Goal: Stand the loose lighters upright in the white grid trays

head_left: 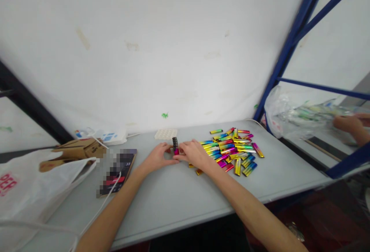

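Note:
Near the middle of the table, both hands meet around a small upright piece [175, 146] with a black, bumpy upper part and a shiny magenta lower part. My left hand [159, 157] grips it from the left, thumb in front and fingers behind. From the right, my right hand [193, 153] presses against its lower part with bent fingers. The fingers cover some of it, so its exact kind is unclear. Just beyond my right hand lies a loose pile of shiny, flat metallic cases [228, 147] in gold, green, blue, pink and red, partly hidden by that hand.
Behind the hands sits a white gridded tray [165, 134]. At left are a phone-like device [123, 169] with a cable, a cardboard box [79, 148], a white power strip [114, 137] and a plastic bag [43, 182]. Blue rack posts [289, 51] stand right; beyond, another person's hand [348, 124] touches clear plastic bags.

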A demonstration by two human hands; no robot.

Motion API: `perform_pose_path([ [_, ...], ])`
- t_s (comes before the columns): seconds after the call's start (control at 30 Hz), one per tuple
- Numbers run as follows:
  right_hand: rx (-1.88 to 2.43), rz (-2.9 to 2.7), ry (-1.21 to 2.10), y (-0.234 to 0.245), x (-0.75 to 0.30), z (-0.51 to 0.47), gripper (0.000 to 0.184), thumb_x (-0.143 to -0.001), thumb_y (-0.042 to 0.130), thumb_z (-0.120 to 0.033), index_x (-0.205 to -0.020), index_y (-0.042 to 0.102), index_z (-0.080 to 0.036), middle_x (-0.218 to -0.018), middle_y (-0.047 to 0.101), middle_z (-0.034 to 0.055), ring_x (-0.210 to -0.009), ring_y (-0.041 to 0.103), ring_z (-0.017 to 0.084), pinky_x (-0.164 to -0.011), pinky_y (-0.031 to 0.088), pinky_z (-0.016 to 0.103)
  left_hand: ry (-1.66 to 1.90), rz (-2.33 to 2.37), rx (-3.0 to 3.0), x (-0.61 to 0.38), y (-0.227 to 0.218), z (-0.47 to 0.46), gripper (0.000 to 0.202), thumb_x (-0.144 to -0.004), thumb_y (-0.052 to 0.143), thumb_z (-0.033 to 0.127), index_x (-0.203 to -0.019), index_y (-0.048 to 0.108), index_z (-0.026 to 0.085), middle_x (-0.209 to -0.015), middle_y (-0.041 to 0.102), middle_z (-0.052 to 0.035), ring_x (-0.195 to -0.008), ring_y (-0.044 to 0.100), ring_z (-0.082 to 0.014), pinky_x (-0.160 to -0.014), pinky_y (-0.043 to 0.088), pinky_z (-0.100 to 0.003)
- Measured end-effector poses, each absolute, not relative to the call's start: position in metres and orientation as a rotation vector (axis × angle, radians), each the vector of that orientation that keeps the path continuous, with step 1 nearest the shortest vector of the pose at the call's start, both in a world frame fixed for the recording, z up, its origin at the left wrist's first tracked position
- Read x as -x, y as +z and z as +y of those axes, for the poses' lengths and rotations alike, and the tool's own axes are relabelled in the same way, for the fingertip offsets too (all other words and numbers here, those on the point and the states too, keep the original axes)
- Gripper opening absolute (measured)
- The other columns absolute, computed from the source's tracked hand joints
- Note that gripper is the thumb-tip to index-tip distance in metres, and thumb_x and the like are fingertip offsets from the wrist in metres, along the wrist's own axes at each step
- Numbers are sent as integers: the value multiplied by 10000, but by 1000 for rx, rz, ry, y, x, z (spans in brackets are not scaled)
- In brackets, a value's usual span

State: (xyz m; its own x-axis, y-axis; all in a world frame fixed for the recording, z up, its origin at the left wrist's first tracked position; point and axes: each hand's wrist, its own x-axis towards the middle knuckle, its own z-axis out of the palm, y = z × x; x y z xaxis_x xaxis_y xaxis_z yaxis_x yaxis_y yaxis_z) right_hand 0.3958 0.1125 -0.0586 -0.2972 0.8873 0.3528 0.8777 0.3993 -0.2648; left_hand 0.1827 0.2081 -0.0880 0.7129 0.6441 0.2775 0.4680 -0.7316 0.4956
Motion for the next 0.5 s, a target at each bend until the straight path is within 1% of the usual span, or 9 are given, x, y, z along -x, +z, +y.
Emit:
perform_pose_path([
  [0.07, 1501, -2190, 96, -57, -402, 114, 399, -981, 747, -558, -898, 755, -168, -831, 774, 67, -716, 655, 181, -711, 385, 278, 621, 862, -2527, -183, -88, 208, 509, -738, 857, 656, -992, 788, 221, -983, 750, -63, -948, 690, -290, -902, 558, -400],
  [0.13, 1500, -2139, 137, -55, -416, 118, 440, -1049, 644, -566, -864, 750, -181, -795, 757, 50, -686, 628, 169, -701, 385, 277, 621, 870, -2520, -182, -87, 207, 529, -738, 857, 672, -992, 784, 213, -988, 745, -66, -954, 693, -292, -900, 561, -402],
  [0.17, 1521, -2100, 117, -55, -426, 120, 458, -1094, 573, -543, -876, 754, -183, -810, 758, 57, -710, 637, 174, -726, 400, 279, 622, 873, -2514, -182, -87, 207, 542, -738, 859, 676, -1005, 783, 210, -996, 744, -69, -954, 695, -291, -901, 564, -403],
  [0.2, 1567, -2051, 69, -55, -437, 124, 471, -1134, 499, -499, -908, 760, -179, -852, 768, 74, -763, 658, 185, -775, 422, 284, 622, 875, -2508, -182, -87, 207, 558, -736, 860, 682, -1019, 782, 208, -1001, 743, -71, -951, 697, -289, -900, 568, -404],
  [0.27, 1727, -1937, -35, -58, -462, 131, 445, -1173, 400, -375, -1054, 772, -160, -1037, 787, 127, -970, 698, 215, -924, 447, 299, 622, 873, -2501, -182, -87, 208, 590, -724, 861, 701, -1034, 780, 205, -1001, 742, -73, -942, 700, -287, -890, 576, -403],
  [0.33, 1991, -1789, -84, -63, -484, 136, 384, -1156, 384, -243, -1271, 733, -135, -1277, 750, 174, -1212, 661, 236, -1063, 428, 320, 621, 870, -2502, -182, -88, 209, 607, -710, 858, 724, -1014, 779, 205, -984, 739, -73, -936, 702, -288, -877, 581, -400],
  [0.37, 2121, -1712, -90, -67, -494, 137, 393, -1132, 383, -175, -1369, 692, -125, -1391, 704, 194, -1311, 622, 248, -1120, 410, 346, 622, 872, -2504, -182, -88, 210, 608, -707, 856, 732, -1000, 779, 204, -976, 737, -73, -935, 703, -290, -872, 582, -400],
  [0.43, 2266, -1621, -73, -73, -509, 138, 445, -1080, 381, -89, -1424, 663, -89, -1464, 658, 238, -1377, 593, 297, -1175, 388, 434, 626, 879, -2507, -183, -89, 210, 605, -708, 853, 735, -988, 778, 203, -970, 736, -73, -931, 706, -293, -869, 582, -403],
  [0.5, 2308, -1608, -42, -78, -519, 138, 452, -1049, 387, -59, -1365, 711, -74, -1398, 699, 256, -1326, 635, 330, -1164, 404, 484, 629, 882, -2510, -183, -89, 210, 604, -714, 854, 727, -1005, 781, 203, -974, 740, -73, -927, 707, -293, -868, 582, -404],
])
